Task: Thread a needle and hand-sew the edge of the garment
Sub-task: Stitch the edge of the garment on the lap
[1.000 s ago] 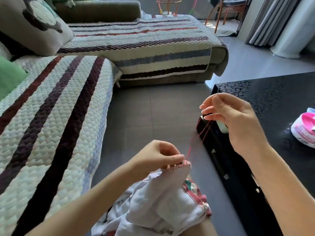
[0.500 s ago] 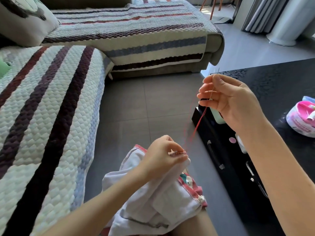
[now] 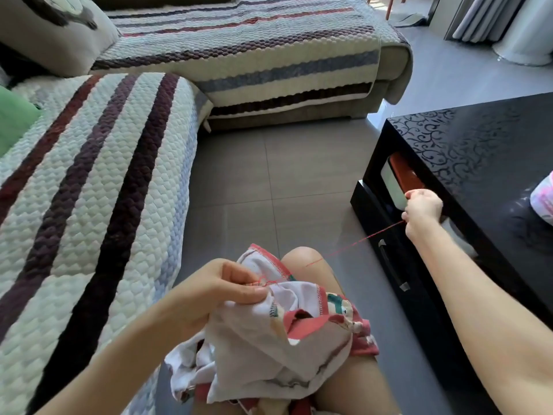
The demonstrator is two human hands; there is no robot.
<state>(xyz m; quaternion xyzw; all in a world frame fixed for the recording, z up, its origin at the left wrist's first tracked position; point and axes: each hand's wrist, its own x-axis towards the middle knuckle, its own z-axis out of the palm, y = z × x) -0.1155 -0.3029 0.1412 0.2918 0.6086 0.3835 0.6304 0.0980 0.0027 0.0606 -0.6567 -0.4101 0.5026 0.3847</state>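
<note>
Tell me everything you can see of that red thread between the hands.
The red thread is a fine strand drawn in a straight, taut-looking line. It rises from the stitched edge of the white garment, where the left hand pinches the cloth, rightward over the knee to the curled right hand, which grips its far end. No needle can be made out.

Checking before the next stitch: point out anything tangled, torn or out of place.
Nothing stands out. The thread runs in one straight line from the garment edge to the right hand, with no knot visible. The left hand pinches the edge at the stitch; the garment lies bunched on the lap.
</note>
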